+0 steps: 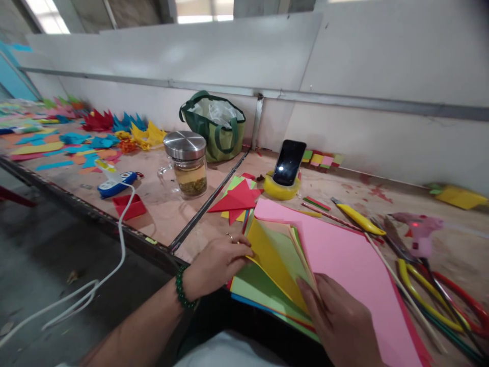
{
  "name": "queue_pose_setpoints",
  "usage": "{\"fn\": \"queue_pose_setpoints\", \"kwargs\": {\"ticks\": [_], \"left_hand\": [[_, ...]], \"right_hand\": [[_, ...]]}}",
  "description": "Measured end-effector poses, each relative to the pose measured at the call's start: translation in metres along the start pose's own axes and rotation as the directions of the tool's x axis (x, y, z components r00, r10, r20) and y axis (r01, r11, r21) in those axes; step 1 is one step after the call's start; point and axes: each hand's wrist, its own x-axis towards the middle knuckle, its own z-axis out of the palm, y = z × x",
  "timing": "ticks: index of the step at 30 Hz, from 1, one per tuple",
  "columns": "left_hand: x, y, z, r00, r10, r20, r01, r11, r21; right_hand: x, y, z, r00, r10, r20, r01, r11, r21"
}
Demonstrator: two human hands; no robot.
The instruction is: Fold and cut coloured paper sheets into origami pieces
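A stack of coloured paper sheets [267,288] lies at the table's front edge, with green, blue and red edges showing. My left hand [221,262], a green bead bracelet at its wrist, pinches the left edge of a yellow sheet [269,262]. The lower right part of the lifted sheets is gripped in my right hand [336,311], thumb on one side and fingers on the other. Between the hands the yellow sheet stands bent up, and a pale green sheet [284,247] shows behind it. Under my right hand spreads a large pink sheet [355,265].
Red cut paper [239,196] lies beyond the stack. A phone [289,160] leans in a yellow tape roll [280,188]. At right are a utility knife [359,218], scissors [428,293] and a pink glue gun [420,229]. A glass mug [190,168] and green bag [225,132] stand left.
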Motion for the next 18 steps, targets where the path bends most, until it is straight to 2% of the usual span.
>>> {"fn": "queue_pose_setpoints", "kwargs": {"ticks": [2,4,8,11,13,16,18], "left_hand": [[0.002,0.002,-0.002,1.000,0.020,0.024,-0.019,0.998,-0.054],[0.001,0.004,-0.005,0.993,0.062,0.101,-0.057,0.997,-0.054],[-0.005,0.009,-0.005,0.968,0.063,0.244,-0.089,0.991,0.099],[-0.007,0.013,-0.001,0.968,0.025,0.249,-0.087,0.967,0.241],[-0.006,0.015,0.001,0.968,0.048,0.248,-0.120,0.951,0.286],[-0.003,0.017,0.003,0.958,0.090,0.271,-0.165,0.949,0.268],[-0.002,0.017,0.003,0.957,0.085,0.276,-0.154,0.959,0.239]], "right_hand": [[-0.001,0.000,0.000,1.000,0.000,-0.007,0.000,1.000,0.007],[-0.002,0.001,0.000,1.000,0.002,-0.009,-0.002,1.000,0.023],[-0.003,0.002,0.002,1.000,0.008,-0.002,-0.008,0.999,0.031],[-0.003,0.003,0.003,1.000,-0.002,-0.002,0.002,1.000,0.020],[-0.004,0.004,0.003,1.000,-0.014,-0.014,0.014,1.000,0.018],[-0.006,0.005,0.003,1.000,-0.008,-0.002,0.008,0.999,0.036],[-0.007,0.006,0.004,1.000,0.006,0.023,-0.007,0.998,0.055]]}}
